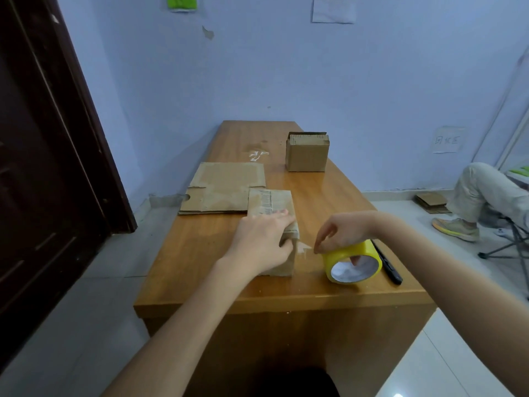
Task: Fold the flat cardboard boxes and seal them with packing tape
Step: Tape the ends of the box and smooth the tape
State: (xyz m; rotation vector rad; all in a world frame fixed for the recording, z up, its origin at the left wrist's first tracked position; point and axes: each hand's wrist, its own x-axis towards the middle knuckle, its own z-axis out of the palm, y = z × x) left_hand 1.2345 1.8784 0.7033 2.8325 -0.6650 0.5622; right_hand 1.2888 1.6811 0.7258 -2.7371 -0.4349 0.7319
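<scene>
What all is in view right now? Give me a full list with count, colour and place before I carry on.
Desk: one, orange-brown wood, centre.
Box being taped: one, brown, near middle of desk, under the left hand.
Flat cardboard: one stack, brown, desk's left side, behind that box.
Folded box: one, brown, far right of desk.
Tape roll: one, yellow, near right of desk, a strip running to the box.
Black tool: one, right of the roll; type unclear.
Door: one, dark brown, left.
Wall papers: several, white and green.
Seated person's leg: far right, pale trousers.
Left hand: presses the box.
Right hand: pinches the tape.
</scene>
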